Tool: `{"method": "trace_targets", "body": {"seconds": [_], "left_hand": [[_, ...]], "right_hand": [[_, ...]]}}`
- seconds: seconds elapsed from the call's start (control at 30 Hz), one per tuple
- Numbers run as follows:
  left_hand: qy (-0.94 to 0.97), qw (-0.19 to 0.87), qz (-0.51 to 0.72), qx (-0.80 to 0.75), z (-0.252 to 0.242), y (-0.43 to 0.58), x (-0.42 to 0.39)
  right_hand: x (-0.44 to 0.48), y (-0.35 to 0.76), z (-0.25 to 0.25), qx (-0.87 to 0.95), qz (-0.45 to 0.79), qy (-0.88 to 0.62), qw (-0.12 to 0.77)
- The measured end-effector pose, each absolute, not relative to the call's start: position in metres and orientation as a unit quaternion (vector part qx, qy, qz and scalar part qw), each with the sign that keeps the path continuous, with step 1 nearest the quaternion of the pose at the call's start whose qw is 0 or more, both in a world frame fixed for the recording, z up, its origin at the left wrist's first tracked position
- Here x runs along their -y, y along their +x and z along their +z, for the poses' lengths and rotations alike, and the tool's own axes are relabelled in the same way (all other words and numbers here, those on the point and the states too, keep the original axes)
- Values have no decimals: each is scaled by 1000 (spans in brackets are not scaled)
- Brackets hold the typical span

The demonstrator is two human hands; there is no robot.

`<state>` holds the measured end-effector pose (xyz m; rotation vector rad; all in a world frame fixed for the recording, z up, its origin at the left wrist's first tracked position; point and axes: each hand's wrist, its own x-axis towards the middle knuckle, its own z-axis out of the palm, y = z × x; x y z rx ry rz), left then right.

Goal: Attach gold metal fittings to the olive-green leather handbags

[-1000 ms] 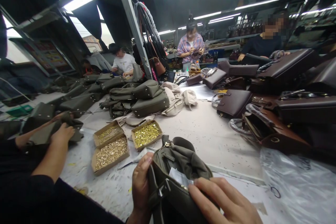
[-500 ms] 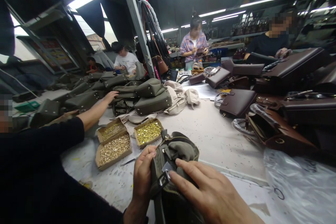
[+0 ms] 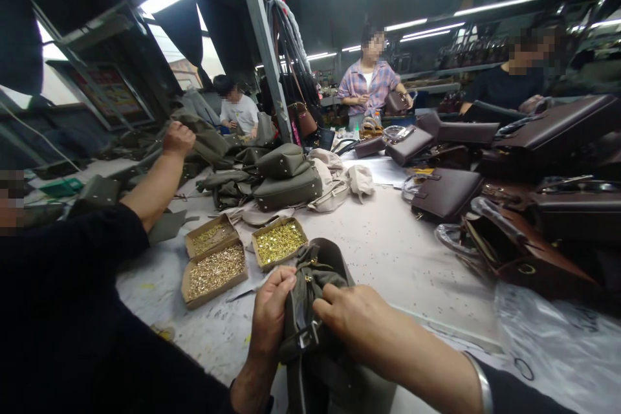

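An olive-green bag (image 3: 359,375) with gold zips and a metal buckle (image 3: 308,336) is at the bottom centre, between my hands. My left hand (image 3: 272,307) pinches the bag's left edge, thumb on top. My right hand (image 3: 352,314) has its fingers curled on the bag's fabric to the right of the zip, above the buckle; its fingertips are partly hidden. Beyond my left hand are a cardboard box of yellow-gold metal pieces (image 3: 280,243) and another of copper-gold pieces (image 3: 217,272).
At the left, a co-worker's arm (image 3: 160,184) reaches over green bags. More green bags (image 3: 288,184) and pale cloth pieces (image 3: 359,182) lie ahead. Dark brown bags (image 3: 449,193) and clear plastic (image 3: 557,336) are on the right. Other people stand behind the table (image 3: 388,239).
My right hand has gone from spread fingers beside the buckle to curled fingers higher on the fabric. The co-worker's arm has risen with green material. A person at the back has turned their head.
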<state>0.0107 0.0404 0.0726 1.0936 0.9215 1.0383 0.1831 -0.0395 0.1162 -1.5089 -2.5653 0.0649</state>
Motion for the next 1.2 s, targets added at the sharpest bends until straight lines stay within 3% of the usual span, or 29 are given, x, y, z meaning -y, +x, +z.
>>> {"method": "trace_targets", "body": {"seconds": [0.23, 0.43, 0.63, 0.73, 0.93, 1.07, 1.2], "left_hand": [[559, 578, 440, -400, 61, -4, -50], [672, 474, 381, -422, 67, -31, -60], [810, 418, 256, -322, 95, -37, -60], [832, 417, 237, -278, 100, -36, -57], [846, 435, 199, -237, 100, -36, -53], [843, 417, 212, -265, 105, -32, -52], [806, 464, 209, -301, 111, -25, -49]], "right_hand": [[35, 192, 122, 851, 156, -500, -20], [62, 226, 133, 795, 318, -499, 133], [56, 229, 117, 650, 399, -569, 308], [39, 222, 109, 630, 336, -603, 357], [28, 207, 97, 706, 149, -598, 349], [44, 202, 85, 749, 56, -573, 328], [65, 200, 76, 765, -57, -515, 382]]}}
